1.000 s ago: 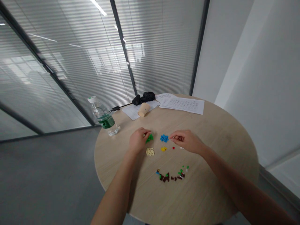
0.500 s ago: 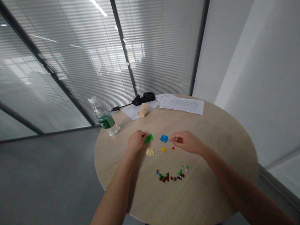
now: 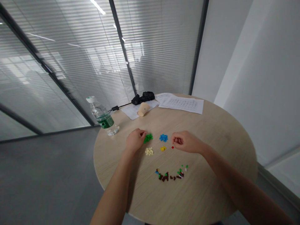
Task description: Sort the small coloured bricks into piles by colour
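Note:
Small piles of tiny coloured pieces lie on a round wooden table [image 3: 211,131]. My left hand [image 3: 134,140] is curled, its fingertips at the green pile [image 3: 148,137]. My right hand [image 3: 186,142] is pinched, its fingertips just above a tiny red piece [image 3: 172,147]; whether anything is between the fingers I cannot make out. Between my hands lie a blue pile [image 3: 163,137], a cream pile [image 3: 149,151] and a yellow piece [image 3: 162,148]. Nearer to me sits a mixed row of brown, green and white pieces [image 3: 171,175].
A plastic water bottle [image 3: 102,116] stands at the table's left edge. At the far side lie a tipped paper cup [image 3: 143,109], printed sheets [image 3: 181,103], and a black bundle [image 3: 143,97] with a cable. Glass partitions with blinds rise behind; a white wall is on the right.
My right hand has drawn back from the blue pile and lowered its fingertips over the red piece. My left hand has slid slightly left, still at the green pile.

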### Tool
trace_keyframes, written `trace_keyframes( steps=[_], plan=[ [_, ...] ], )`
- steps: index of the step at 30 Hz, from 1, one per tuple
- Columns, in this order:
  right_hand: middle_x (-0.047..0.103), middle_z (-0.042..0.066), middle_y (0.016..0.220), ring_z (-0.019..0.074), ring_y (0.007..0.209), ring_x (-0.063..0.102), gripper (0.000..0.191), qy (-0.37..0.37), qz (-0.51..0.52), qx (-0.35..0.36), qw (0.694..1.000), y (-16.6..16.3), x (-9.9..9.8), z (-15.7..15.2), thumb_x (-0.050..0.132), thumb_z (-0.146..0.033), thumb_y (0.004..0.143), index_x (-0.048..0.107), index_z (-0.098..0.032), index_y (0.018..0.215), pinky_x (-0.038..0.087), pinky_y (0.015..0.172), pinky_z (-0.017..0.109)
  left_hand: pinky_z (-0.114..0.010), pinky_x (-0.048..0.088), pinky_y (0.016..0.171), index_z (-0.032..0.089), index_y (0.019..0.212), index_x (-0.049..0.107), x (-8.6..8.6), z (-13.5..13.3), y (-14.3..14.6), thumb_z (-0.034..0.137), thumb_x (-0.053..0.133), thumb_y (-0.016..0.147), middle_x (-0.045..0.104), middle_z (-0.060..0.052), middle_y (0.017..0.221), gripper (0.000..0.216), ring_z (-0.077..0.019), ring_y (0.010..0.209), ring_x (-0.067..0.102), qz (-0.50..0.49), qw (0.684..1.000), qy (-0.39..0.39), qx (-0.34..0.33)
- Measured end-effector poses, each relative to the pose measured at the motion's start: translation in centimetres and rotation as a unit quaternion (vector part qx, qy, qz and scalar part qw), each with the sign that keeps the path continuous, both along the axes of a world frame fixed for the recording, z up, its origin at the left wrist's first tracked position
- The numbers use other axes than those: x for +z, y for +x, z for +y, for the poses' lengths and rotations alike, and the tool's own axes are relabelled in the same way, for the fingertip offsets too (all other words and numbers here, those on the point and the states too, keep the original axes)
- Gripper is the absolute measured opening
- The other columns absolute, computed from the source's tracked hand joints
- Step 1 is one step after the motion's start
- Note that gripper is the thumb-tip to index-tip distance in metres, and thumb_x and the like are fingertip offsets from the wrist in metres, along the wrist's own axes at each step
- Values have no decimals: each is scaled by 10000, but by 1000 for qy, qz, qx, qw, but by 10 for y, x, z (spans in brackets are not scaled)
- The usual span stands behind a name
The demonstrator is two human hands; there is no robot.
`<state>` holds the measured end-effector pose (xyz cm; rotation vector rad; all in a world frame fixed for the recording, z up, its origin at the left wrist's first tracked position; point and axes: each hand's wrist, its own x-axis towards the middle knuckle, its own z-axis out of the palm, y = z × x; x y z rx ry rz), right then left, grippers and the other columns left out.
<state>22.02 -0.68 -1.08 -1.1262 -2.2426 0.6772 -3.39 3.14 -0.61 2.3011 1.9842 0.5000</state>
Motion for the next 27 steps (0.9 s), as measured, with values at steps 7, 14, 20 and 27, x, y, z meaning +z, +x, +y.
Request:
trace_keyframes(
  steps=[7, 14, 20, 27],
  plan=[
    [510, -41, 534, 72, 505, 443, 89, -1, -75, 63, 995, -10, 5, -11, 536, -92, 616, 603, -149, 626, 306, 508, 194, -232, 396, 665, 199, 899, 712, -3, -3, 7, 291, 445, 876, 654, -43, 849, 283, -149, 767, 585, -23, 991, 1, -132],
    [538, -36, 532, 69, 493, 445, 138, 1, -92, 148, 985, -29, 0, -26, 561, -118, 628, 684, -154, 680, 326, 519, 194, -228, 407, 684, 191, 871, 711, -5, -4, 10, 277, 458, 863, 652, -46, 860, 267, -146, 780, 587, -25, 992, 2, -125],
    [589, -20, 566, 77, 511, 479, 185, -46, -67, 230, 970, -35, -9, -30, 606, -172, 667, 737, -168, 797, 362, 520, 189, -237, 403, 682, 202, 864, 707, -2, -6, 11, 300, 443, 869, 646, -46, 870, 282, -146, 780, 581, -5, 992, -12, -123],
    [616, -26, 610, 88, 555, 508, 185, -61, -88, 253, 961, -35, -15, -27, 623, -216, 707, 745, -219, 846, 361, 525, 194, -241, 398, 674, 201, 852, 703, 1, -8, 14, 297, 447, 866, 647, -46, 880, 274, -150, 780, 577, -1, 993, -23, -116]
  ],
)
